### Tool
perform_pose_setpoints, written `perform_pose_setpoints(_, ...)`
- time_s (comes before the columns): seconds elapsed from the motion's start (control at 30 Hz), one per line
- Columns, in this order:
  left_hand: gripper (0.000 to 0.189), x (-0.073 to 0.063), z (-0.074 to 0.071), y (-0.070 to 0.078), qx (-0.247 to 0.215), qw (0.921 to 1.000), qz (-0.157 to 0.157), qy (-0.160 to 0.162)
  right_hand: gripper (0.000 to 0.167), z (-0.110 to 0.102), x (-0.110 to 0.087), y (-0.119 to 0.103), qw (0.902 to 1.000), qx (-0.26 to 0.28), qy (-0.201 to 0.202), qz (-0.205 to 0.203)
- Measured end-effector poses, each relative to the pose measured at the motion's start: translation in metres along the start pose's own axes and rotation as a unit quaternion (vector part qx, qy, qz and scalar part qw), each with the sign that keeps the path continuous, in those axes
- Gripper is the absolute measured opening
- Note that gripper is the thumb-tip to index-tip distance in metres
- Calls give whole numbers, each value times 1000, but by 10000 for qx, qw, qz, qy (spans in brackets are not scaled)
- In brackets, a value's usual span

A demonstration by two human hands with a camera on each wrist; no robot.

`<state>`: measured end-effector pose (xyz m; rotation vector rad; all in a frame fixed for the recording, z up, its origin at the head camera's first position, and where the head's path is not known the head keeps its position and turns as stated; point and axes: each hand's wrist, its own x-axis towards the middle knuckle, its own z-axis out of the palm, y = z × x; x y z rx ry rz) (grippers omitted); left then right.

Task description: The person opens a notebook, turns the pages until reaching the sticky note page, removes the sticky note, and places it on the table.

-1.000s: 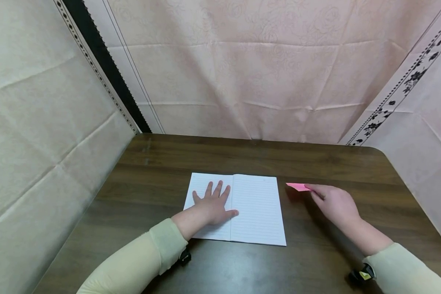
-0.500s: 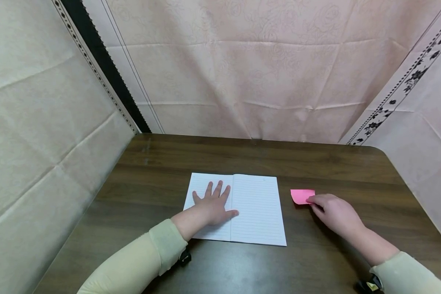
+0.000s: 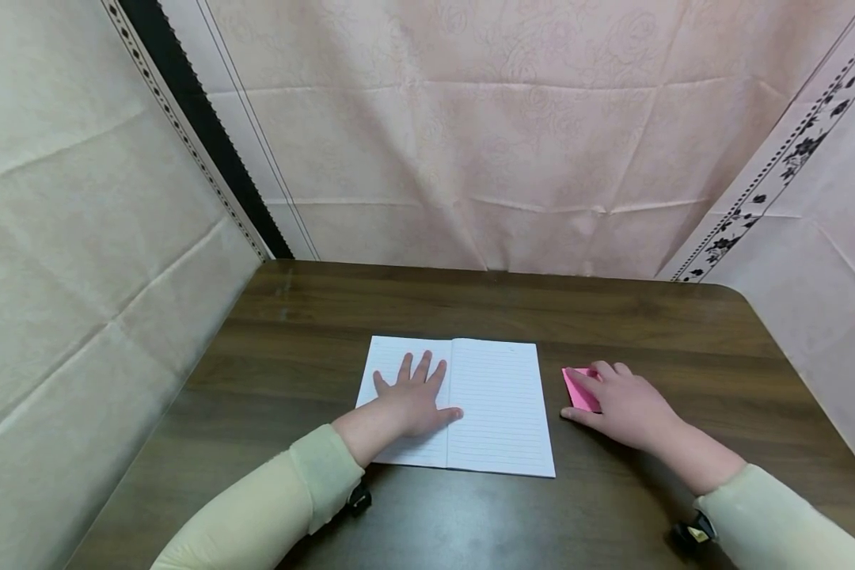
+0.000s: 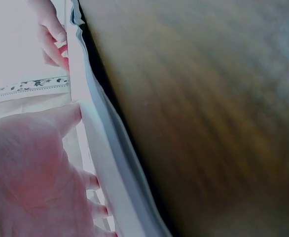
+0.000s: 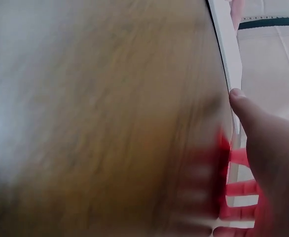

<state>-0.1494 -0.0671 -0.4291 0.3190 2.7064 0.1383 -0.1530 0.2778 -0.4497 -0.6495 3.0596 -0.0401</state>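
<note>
An open lined notebook [image 3: 500,408] lies on the table. My left hand [image 3: 409,408] rests flat on its left page with the fingers spread and the thumb across the centre fold. To the right of the notebook, a pink sticky note [image 3: 583,398] lies partly hidden under my right hand [image 3: 634,408]. The fingers of that hand reach over the note, while the thumb stands apart near its front edge. In the right wrist view, the reddish note [image 5: 224,153] shows at the fingertips. The left wrist view has the notebook's edge [image 4: 120,143] beside my palm.
The brown wooden table [image 3: 313,317] extends around the notebook. Pale cloth [image 3: 470,158] hangs behind it and at both sides. A dark strap device [image 3: 359,499] sits at the left wrist, another device [image 3: 693,532] at the right.
My right hand has lowered the pink sticky note, then moved from pinching its edge to laying extended fingers over it. My left hand and the notebook stay put.
</note>
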Motion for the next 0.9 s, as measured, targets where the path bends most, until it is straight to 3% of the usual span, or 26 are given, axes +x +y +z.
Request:
perform_pose_setpoints(0.63,89,1,0,-3,47,10000,-28,18,89,6,-8,-8,9997,186,24,145)
perform_pose_setpoints(0.9,90,4,7,-6,-333,9993,-34,150,91,12,-15,-8,9987,456,165,155)
